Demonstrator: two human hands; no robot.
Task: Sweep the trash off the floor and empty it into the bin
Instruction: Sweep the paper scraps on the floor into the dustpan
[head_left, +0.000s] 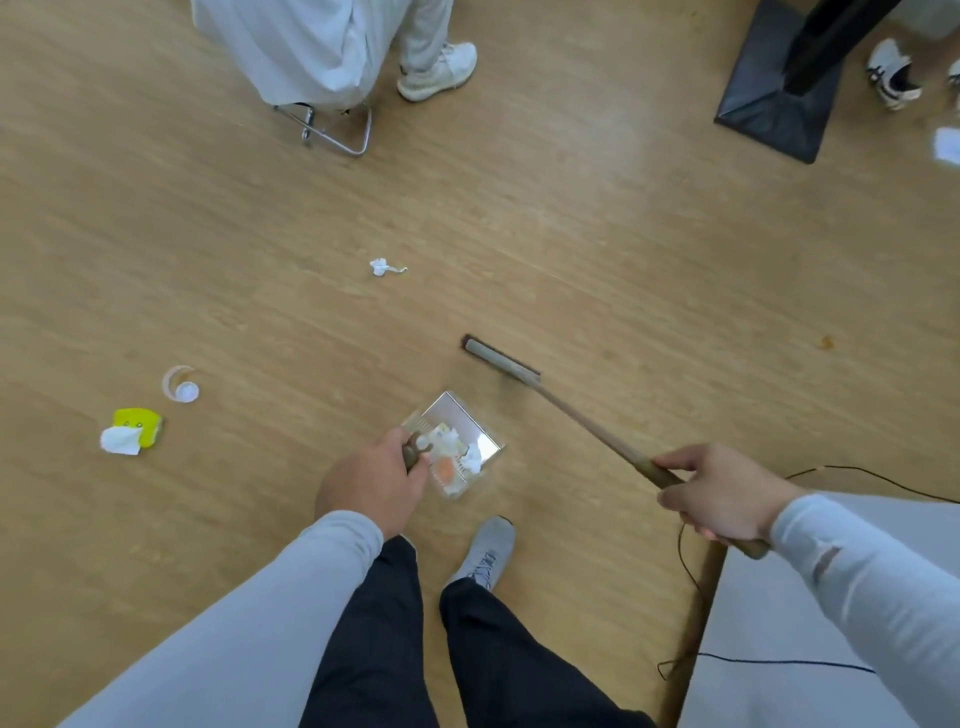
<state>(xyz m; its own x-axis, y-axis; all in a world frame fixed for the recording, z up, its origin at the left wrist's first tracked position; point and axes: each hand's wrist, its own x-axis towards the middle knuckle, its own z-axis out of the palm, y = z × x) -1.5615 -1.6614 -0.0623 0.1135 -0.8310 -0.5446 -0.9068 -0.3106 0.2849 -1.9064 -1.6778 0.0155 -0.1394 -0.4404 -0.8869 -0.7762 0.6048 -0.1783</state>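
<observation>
My left hand (371, 480) grips the handle of a clear dustpan (488, 441) that holds several bits of white and orange trash. My right hand (719, 499) grips the wooden handle of a broom (582, 423); its grey head (501, 359) rests on the floor just beyond the dustpan. A crumpled white tissue (383, 267) lies further ahead on the wooden floor. At the left lie a clear plastic cup (180, 384) on its side and a yellow wrapper (139, 423) with a white tissue (120, 440) on it. No bin is in view.
A seated person in white with a sneaker (439, 73) and a metal chair leg (337, 132) are at the top. A black stand base (774, 93) and another shoe (892, 75) are top right. A white surface (769, 623) with thin cables lies bottom right.
</observation>
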